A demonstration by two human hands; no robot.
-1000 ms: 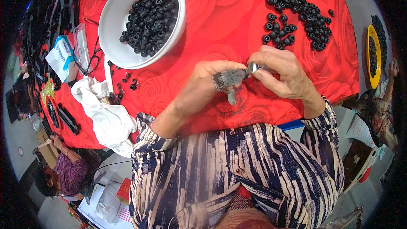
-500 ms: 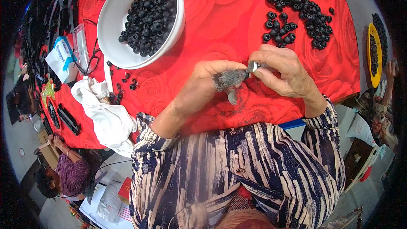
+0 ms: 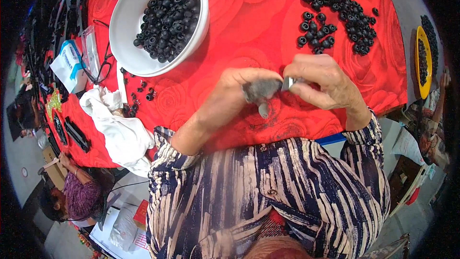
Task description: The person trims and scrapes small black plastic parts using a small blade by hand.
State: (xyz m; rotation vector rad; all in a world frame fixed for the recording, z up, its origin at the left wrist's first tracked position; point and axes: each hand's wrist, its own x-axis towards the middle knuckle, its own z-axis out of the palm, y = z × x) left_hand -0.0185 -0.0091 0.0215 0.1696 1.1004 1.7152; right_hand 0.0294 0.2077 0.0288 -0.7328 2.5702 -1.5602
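Observation:
My left hand (image 3: pixel 223 97) is closed in a pinch, with a worn grey cloth cover (image 3: pixel 261 89) over a finger. Between its fingertips a small black part (image 3: pixel 280 86) shows only as a dark spot, mostly hidden. Facing it, my right hand (image 3: pixel 322 80) grips a small shiny metal blade (image 3: pixel 287 84) between thumb and bent fingers. The blade's edge is close beside the left fingertips; I cannot tell whether it touches the part. Dark crumbs lie on the red cloth (image 3: pixel 230 136) beneath both hands.
Beyond my left hand stands a white bowl (image 3: pixel 125 43) of black round parts. More black parts (image 3: pixel 357 26) are heaped at the far right. A white rag (image 3: pixel 120 132), black scraps (image 3: pixel 149 95) and eyeglasses (image 3: pixel 104 69) lie left. Other people sit at both sides.
My right hand has drawn slightly right and down, turning the blade more upright and away from the left fingertips. My left hand stays nearly in place, its covered finger blurred.

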